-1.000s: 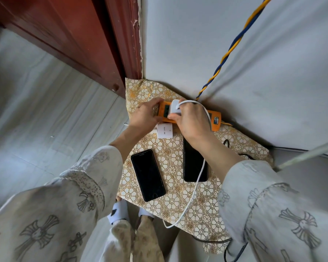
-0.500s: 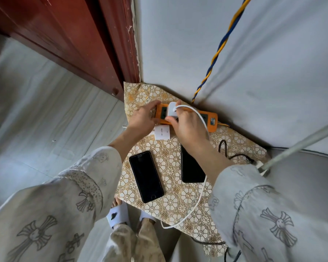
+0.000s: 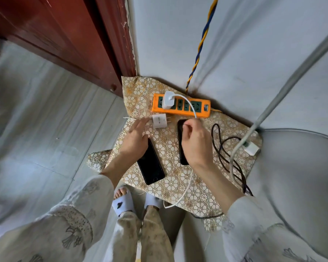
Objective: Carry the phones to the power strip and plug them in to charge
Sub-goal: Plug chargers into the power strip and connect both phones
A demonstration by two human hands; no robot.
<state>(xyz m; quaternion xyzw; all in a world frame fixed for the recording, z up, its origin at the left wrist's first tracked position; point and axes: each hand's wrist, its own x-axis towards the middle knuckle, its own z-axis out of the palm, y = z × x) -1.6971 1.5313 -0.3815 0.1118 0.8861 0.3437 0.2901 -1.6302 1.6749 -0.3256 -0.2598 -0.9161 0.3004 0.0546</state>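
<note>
Your left hand [image 3: 135,138] hovers spread over the left black smartphone [image 3: 150,164] near the desk's front edge, fingertips by the loose white charger [image 3: 160,121]. Your right hand [image 3: 194,143], fingers loosely curled, covers the right black smartphone [image 3: 181,140]. The orange power strip [image 3: 181,108] lies along the back edge, holding a white adapter [image 3: 168,100].

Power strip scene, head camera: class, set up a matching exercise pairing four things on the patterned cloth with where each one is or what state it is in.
Things:
1. white charger
2. loose white adapter
3. left phone
4. black cable

States:
A. lying unplugged, prongs bare
B. coiled at the cloth's right side
C. plugged into the orange power strip
D. partly under the left hand

Pairs: 1-C, 2-A, 3-D, 4-B
</note>
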